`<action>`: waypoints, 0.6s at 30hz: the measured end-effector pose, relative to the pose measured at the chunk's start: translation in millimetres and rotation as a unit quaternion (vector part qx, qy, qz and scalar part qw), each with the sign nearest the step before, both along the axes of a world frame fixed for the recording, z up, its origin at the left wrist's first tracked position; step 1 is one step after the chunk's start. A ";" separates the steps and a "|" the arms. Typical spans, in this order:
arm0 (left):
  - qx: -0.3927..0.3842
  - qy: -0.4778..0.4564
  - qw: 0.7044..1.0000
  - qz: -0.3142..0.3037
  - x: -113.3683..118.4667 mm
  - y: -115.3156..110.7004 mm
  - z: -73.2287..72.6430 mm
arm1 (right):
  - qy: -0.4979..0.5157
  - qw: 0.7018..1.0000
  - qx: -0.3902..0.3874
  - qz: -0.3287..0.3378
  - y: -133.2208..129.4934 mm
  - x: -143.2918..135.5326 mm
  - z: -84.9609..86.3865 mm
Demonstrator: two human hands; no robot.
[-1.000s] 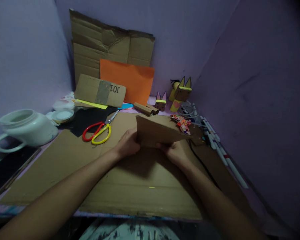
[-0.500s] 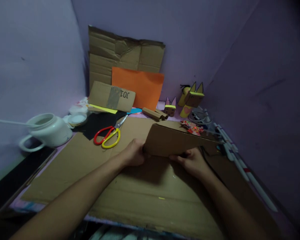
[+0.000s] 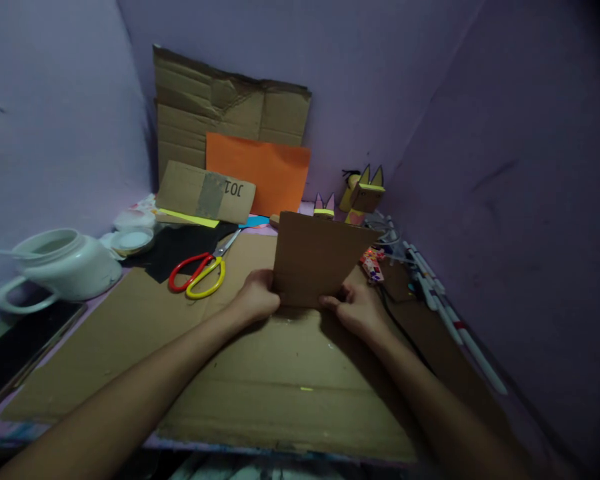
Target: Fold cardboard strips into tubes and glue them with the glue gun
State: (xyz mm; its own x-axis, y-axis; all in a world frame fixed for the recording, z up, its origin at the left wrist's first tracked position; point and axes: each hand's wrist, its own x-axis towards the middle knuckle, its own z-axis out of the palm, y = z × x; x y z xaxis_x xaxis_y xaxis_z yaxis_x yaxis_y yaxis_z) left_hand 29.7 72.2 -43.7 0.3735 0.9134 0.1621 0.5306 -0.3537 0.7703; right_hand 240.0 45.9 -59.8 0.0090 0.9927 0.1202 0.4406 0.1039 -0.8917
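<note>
Between my two hands a piece of brown cardboard (image 3: pixel 317 260) stands nearly upright, its broad face toward me and its right side slanting. My left hand (image 3: pixel 259 295) grips the lower left edge. At the lower right edge, my right hand (image 3: pixel 354 308) pinches the piece, thumb in front and the other fingers mostly hidden behind it. Beneath lies a large flat cardboard sheet (image 3: pixel 250 380) covering the table. Scissors (image 3: pixel 205 267) with one red and one yellow handle rest to the left of my left hand, blades pointing away.
A white pot (image 3: pixel 70 263) with a stick in it stands at the left. Black paper (image 3: pixel 167 247) lies behind the scissors. Orange paper (image 3: pixel 265 173) and folded cardboard (image 3: pixel 230 100) lean on the back wall. Cardboard animal figures (image 3: pixel 365 197) and white sticks (image 3: pixel 460 327) are at the right.
The cardboard piece has been tilted up from a slanted, lower position to nearly upright, both hands still on it. The whole view has shifted, so the surroundings sit further left.
</note>
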 end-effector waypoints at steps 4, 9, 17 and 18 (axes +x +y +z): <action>-0.022 -0.012 1.000 -0.007 1.8 5.0 -1.0 | 0.012 1.000 0.009 0.027 -4.8 -3.8 6.1; -0.015 -0.025 0.999 -0.034 -4.6 -2.6 3.3 | 0.006 0.999 0.027 0.044 -13.0 -0.5 7.8; 0.111 0.005 0.988 -0.106 -13.5 -12.4 13.2 | -0.007 0.992 0.072 0.108 -18.5 6.1 21.3; 0.129 0.016 0.985 -0.111 -14.3 -14.0 13.8 | -0.010 0.991 0.073 0.112 -19.7 5.5 20.1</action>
State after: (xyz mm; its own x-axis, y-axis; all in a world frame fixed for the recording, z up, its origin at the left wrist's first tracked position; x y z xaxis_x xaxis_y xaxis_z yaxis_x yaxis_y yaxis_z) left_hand 15.4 58.2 -29.9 0.5682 0.7384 0.3630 0.4413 -0.6459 0.6230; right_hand 245.5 26.3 -39.6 -0.2144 0.9416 0.2597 0.4100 0.3280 -0.8510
